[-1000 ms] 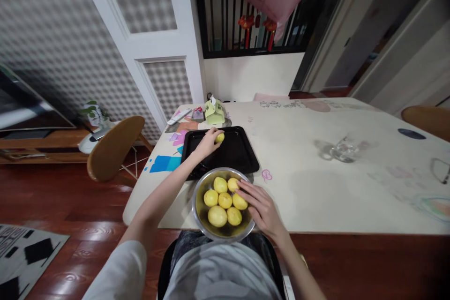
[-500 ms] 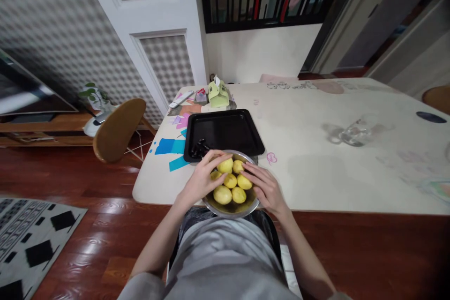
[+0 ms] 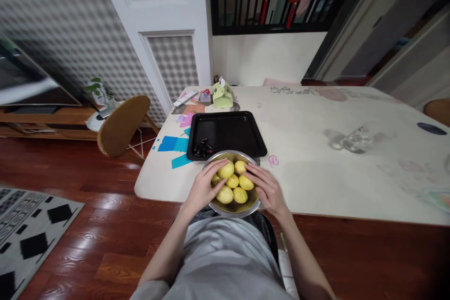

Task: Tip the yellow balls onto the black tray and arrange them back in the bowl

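Note:
A round metal bowl holds several yellow lemons at the table's near edge, against my body. My left hand reaches over the bowl's left side, thumb and fingers apart, with its fingertips touching the upper left lemon. From the right, my right hand lies over the rim with its fingers stretched out across the lemons on that side. Neither hand has lifted a lemon. Just behind the bowl is a black baking tray, with small dark glossy pieces in its near left corner.
The white table extends far to the right. On it stand a clear glass vessel, a green tissue box and a white remote. A wooden chair stands left of the table.
My left fingers have drawn back slightly from the bowl's far rim, uncovering more of the dark pieces on the tray. My right hand stays nearly still. The view has shifted a little.

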A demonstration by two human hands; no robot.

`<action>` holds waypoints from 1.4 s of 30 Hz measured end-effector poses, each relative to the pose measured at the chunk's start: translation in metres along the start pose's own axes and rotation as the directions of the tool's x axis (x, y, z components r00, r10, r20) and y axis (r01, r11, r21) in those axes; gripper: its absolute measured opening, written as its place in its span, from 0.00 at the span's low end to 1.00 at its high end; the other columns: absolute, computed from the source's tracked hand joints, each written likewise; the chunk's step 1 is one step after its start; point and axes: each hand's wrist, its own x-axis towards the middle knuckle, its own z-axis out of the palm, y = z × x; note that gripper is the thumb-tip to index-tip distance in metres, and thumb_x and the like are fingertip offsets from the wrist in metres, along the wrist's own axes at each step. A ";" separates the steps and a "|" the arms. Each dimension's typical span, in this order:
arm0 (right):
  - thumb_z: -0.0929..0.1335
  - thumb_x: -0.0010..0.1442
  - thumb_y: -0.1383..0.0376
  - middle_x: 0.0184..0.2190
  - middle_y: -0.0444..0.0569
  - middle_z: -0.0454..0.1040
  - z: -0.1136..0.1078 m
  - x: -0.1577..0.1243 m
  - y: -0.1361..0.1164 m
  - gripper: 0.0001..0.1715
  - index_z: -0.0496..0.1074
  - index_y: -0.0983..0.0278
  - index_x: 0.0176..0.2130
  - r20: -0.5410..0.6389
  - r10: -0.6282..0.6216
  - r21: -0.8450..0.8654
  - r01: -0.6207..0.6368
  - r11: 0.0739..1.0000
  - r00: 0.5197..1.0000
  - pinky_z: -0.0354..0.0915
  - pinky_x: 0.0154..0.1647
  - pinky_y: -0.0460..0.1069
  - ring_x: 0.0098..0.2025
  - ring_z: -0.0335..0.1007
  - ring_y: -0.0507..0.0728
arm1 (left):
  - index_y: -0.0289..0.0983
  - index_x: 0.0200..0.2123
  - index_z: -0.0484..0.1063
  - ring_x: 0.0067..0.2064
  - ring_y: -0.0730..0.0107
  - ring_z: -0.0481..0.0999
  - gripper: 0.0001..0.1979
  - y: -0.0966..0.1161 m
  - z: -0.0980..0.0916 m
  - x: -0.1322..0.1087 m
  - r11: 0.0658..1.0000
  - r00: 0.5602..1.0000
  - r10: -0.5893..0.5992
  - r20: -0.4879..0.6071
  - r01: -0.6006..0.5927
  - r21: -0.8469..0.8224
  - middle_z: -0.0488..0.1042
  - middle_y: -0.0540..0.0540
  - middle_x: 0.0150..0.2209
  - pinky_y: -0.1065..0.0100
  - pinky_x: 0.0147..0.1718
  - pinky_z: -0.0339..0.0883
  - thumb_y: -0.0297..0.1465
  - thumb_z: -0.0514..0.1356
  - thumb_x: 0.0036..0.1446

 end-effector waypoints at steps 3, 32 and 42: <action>0.55 0.77 0.55 0.67 0.54 0.72 0.000 0.000 -0.001 0.29 0.68 0.55 0.69 -0.004 0.006 0.004 -0.006 1.000 1.000 0.68 0.67 0.66 0.70 0.67 0.65 | 0.47 0.67 0.67 0.68 0.53 0.71 0.25 0.001 0.001 -0.002 1.000 1.000 -0.020 -0.005 0.020 0.020 0.69 0.40 0.68 0.49 0.69 0.67 0.31 0.62 0.70; 0.56 0.77 0.56 0.67 0.53 0.72 0.001 -0.002 0.001 0.29 0.68 0.55 0.69 -0.003 0.006 -0.007 -0.006 1.000 1.000 0.69 0.66 0.65 0.70 0.68 0.65 | 0.48 0.69 0.67 0.72 0.56 0.67 0.24 0.007 0.002 0.009 0.990 0.989 0.143 0.038 -0.144 -0.002 0.67 0.42 0.71 0.46 0.70 0.67 0.27 0.52 0.74; 0.57 0.77 0.56 0.67 0.53 0.73 0.000 0.000 0.001 0.28 0.70 0.56 0.68 -0.007 0.007 -0.006 -0.008 1.000 1.000 0.69 0.66 0.65 0.70 0.68 0.65 | 0.42 0.56 0.77 0.62 0.51 0.78 0.15 -0.013 0.019 -0.024 0.973 0.906 0.192 -0.377 -0.226 -0.048 0.80 0.39 0.57 0.42 0.60 0.73 0.31 0.54 0.73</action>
